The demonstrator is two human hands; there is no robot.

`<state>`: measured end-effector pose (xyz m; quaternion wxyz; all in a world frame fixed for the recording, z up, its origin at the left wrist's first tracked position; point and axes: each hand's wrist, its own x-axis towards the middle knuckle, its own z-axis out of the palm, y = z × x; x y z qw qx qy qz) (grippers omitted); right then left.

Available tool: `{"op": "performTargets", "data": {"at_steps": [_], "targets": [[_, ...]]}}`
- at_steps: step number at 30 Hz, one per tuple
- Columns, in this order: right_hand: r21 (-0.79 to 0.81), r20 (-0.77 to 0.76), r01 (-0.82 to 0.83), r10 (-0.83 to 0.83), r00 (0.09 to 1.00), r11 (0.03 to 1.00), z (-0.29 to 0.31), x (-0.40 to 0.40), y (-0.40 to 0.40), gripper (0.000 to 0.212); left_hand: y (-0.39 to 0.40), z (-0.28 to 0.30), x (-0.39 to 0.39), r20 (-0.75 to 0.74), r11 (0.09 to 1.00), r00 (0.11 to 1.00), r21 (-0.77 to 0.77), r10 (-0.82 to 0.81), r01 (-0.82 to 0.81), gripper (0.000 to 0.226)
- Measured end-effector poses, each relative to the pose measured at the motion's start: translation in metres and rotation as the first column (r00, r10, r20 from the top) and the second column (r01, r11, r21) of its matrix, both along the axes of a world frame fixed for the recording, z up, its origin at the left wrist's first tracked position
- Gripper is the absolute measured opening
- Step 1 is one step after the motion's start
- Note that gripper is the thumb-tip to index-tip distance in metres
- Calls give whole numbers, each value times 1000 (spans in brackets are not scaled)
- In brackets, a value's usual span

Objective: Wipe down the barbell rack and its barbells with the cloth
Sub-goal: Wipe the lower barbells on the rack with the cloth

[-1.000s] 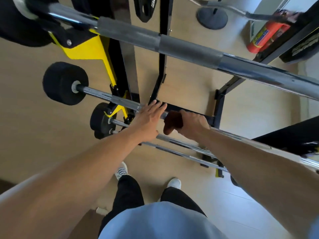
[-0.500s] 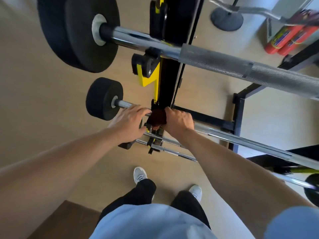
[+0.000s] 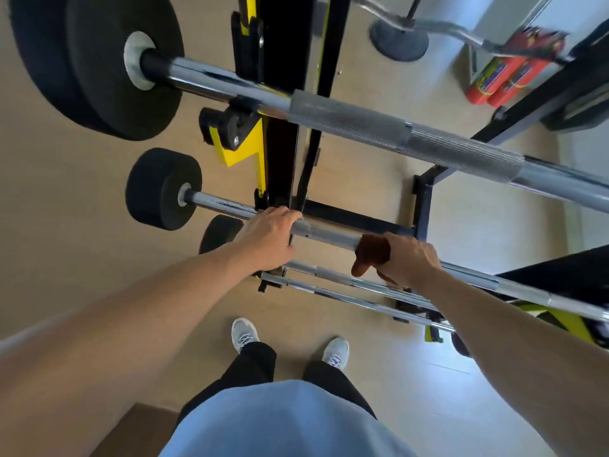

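Note:
A black and yellow barbell rack (image 3: 286, 153) holds several steel barbells, seen from above. My left hand (image 3: 268, 237) rests on the second barbell (image 3: 329, 232) close to the rack upright, fingers curled over the shaft. My right hand (image 3: 410, 258) presses a dark brown cloth (image 3: 370, 252) around the same bar, a little to the right of my left hand. A thick top barbell (image 3: 395, 136) with large black plates (image 3: 92, 61) crosses above. Two thinner bars (image 3: 346, 286) lie lower down under my hands.
A smaller black plate (image 3: 161, 189) sits on the left end of the bar I hold. Red extinguishers (image 3: 507, 74) stand at the upper right, beside a curl bar (image 3: 438, 29) on a round base. My shoes (image 3: 245, 334) stand on the wooden floor below the rack.
My right hand has slid the cloth to the right along the bar, away from the rack upright. My left hand stays by the upright. The view shifted slightly.

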<state>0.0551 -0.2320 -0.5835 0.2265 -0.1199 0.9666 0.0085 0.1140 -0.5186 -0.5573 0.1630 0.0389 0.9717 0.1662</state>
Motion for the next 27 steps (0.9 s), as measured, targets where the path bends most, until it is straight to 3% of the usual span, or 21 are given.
{"op": "performTargets", "data": {"at_steps": [6, 11, 16, 22, 24, 27], "targets": [[-153, -49, -139, 134, 990, 978, -5, 2, -111, 27, 1, 6, 11, 41, 996, 996, 44, 78, -80, 101], [-200, -137, -201, 176, 975, 959, -22, 6, -179, 29, -26, 16, 29, 99, 982, 980, 69, 171, -178, 96], [-215, -143, -220, 192, 971, 952, -26, 0, -124, 34, -18, 27, 20, 80, 980, 978, 43, 190, -194, 59], [-101, -80, -91, 83, 993, 991, -13, 3, 1, 48, 68, 20, -32, 206, 949, 958, 205, 197, -239, 52], [-101, 18, -59, 61, 998, 993, -8, 0, 40, 51, 91, 7, -42, 238, 955, 957, 205, 164, -215, 51], [-296, 295, 114, -23, 955, 948, 11, -14, 76, 50, 121, -9, -45, 271, 973, 954, 152, 129, -175, 49]]}}
